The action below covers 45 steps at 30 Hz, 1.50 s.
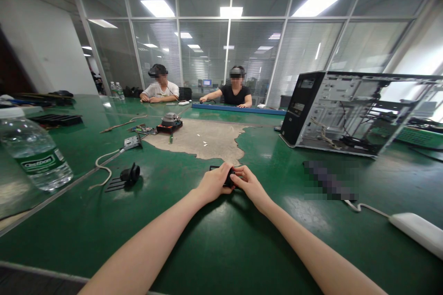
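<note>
Near the middle of the green table, my left hand and my right hand meet around a small black part. Fingers of both hands are closed on it, and they cover most of its shape. A black edge shows just behind my left hand. Beyond my hands lies a worn beige patch of the tabletop. To the left of them sits a black round part with prongs.
An open computer case stands at right, with a blurred dark item and white power strip nearer. At left are a water bottle, a metal part with cable and a fan-like cooler. Two people sit across the table.
</note>
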Motion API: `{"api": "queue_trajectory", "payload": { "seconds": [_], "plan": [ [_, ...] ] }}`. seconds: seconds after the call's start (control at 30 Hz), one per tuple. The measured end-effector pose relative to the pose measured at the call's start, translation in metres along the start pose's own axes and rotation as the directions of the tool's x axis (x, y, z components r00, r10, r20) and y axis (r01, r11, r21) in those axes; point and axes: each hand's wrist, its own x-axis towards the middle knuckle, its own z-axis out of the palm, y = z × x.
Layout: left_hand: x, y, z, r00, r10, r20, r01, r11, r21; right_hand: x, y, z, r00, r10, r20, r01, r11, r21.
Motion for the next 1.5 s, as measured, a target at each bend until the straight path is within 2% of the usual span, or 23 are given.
{"api": "queue_trajectory", "payload": {
  "seconds": [0.2,0.43,0.77,1.0,1.33,1.5],
  "plan": [
    [0.0002,0.0,-0.0008,1.0,0.009,-0.003,-0.009,1.0,0.008,0.0032,0.0047,-0.0017,1.0,0.026,-0.005,-0.026,0.999,-0.045],
    [0.0,0.0005,-0.001,1.0,-0.007,0.022,0.007,1.0,0.012,0.0005,0.0007,-0.0017,0.999,0.015,0.046,-0.018,0.998,0.065],
    [0.0003,0.0005,-0.0017,1.0,0.002,0.016,-0.002,1.0,0.009,0.0032,0.0044,0.0,1.0,0.03,-0.007,-0.031,0.999,-0.03],
    [0.0006,-0.0005,-0.0012,1.0,0.003,0.019,-0.003,1.0,0.024,0.0001,0.0023,-0.0019,0.997,0.007,0.071,-0.011,0.998,0.058],
    [0.0009,-0.0013,-0.0002,1.0,0.015,0.012,-0.016,1.0,0.019,0.0032,0.0063,-0.0013,0.999,0.035,0.009,-0.035,0.999,-0.012],
    [0.001,-0.0003,-0.0006,1.0,-0.007,0.03,0.006,0.999,0.038,0.0001,0.0002,-0.0032,0.997,0.023,0.079,-0.027,0.998,0.057]
  ]
}}
